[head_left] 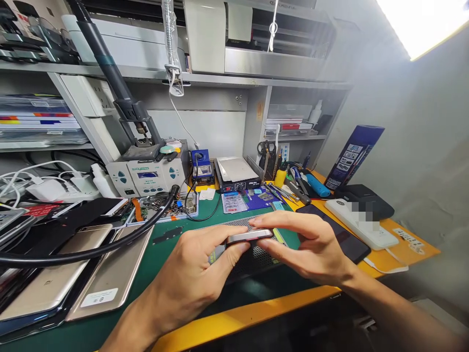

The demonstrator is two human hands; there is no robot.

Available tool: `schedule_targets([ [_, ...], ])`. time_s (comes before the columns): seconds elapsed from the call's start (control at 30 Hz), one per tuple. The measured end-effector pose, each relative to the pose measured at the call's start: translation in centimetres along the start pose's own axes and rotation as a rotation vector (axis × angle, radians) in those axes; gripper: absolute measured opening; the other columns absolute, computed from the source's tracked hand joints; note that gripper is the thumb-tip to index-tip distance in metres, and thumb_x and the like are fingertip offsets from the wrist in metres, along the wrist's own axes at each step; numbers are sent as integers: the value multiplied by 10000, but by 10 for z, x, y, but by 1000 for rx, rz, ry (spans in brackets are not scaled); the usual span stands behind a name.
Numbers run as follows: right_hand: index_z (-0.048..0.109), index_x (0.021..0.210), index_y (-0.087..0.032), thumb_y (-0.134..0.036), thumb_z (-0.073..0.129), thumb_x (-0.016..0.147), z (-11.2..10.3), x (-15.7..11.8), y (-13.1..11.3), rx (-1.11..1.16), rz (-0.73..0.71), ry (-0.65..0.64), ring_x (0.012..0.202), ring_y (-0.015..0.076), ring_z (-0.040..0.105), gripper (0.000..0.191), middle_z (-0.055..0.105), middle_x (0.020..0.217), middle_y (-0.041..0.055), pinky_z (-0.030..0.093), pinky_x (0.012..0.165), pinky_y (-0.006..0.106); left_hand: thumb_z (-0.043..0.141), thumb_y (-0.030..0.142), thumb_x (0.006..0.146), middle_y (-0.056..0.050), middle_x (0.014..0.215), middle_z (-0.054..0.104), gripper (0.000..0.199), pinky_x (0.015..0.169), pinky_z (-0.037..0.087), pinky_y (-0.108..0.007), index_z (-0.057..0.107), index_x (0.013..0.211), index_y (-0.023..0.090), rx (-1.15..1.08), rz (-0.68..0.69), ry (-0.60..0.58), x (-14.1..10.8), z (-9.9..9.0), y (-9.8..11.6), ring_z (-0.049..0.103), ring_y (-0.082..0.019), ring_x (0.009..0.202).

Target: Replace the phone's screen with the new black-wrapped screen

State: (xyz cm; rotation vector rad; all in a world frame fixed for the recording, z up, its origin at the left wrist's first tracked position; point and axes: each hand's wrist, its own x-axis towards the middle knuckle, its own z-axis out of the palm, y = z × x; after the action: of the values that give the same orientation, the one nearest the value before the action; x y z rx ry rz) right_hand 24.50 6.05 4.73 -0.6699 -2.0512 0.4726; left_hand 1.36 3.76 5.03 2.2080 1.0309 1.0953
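Note:
A slim smartphone with a silver edge is held up edge-on above the bench, so its faces hardly show. My left hand pinches its left end, fingers on top and thumb below. The right end is gripped between the fingers and thumb of my right hand. Under both hands lies a black perforated plate on the green mat. A thin black strip rests on the mat left of the plate.
Gold phones or tablets lie at the left beneath a thick black hose. Behind stand a hot air station, a parts tray and a heating plate. A dark phone and white power bank lie right.

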Motion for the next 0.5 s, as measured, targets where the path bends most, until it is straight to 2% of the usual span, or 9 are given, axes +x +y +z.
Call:
schedule_targets([
  [0.07, 682, 1227, -232, -90, 761, 823, 2, 0, -1, -78, -122, 49, 1013, 207, 736, 436, 776, 1126, 61, 594, 918, 322, 585, 319, 956, 46, 1189, 752, 346, 937, 576, -283, 662, 1285, 389, -35, -28, 6, 2, 1, 0, 733, -188, 1017],
  [0.17, 696, 1192, -242, -46, 735, 828, 5, 4, -4, -149, -218, 93, 982, 198, 740, 416, 788, 1064, 57, 605, 888, 317, 576, 326, 961, 53, 1192, 750, 336, 913, 581, -285, 666, 1280, 384, -64, -54, 2, 5, 2, 2, 732, -191, 1008],
  [0.23, 714, 1135, -247, -49, 729, 837, 5, 6, -8, -143, -195, 99, 945, 190, 740, 359, 790, 1021, 47, 604, 866, 309, 572, 325, 963, 58, 1193, 749, 326, 914, 579, -289, 677, 1265, 384, -83, -65, -6, 7, 2, 3, 728, -195, 1023],
  [0.4, 727, 1104, -242, -135, 735, 869, -1, 10, -14, -82, -9, 28, 885, 178, 720, 258, 774, 992, 35, 586, 815, 296, 578, 325, 962, 62, 1178, 754, 311, 909, 573, -300, 690, 1245, 391, -135, -69, -33, 8, 2, 5, 727, -191, 1000],
  [0.5, 743, 1059, -217, -118, 728, 873, -2, 12, -16, -72, -33, -7, 876, 159, 708, 211, 767, 962, 29, 576, 802, 280, 581, 329, 964, 68, 1165, 758, 304, 887, 571, -292, 692, 1240, 395, -147, -81, -44, 8, 1, 4, 729, -175, 960],
])
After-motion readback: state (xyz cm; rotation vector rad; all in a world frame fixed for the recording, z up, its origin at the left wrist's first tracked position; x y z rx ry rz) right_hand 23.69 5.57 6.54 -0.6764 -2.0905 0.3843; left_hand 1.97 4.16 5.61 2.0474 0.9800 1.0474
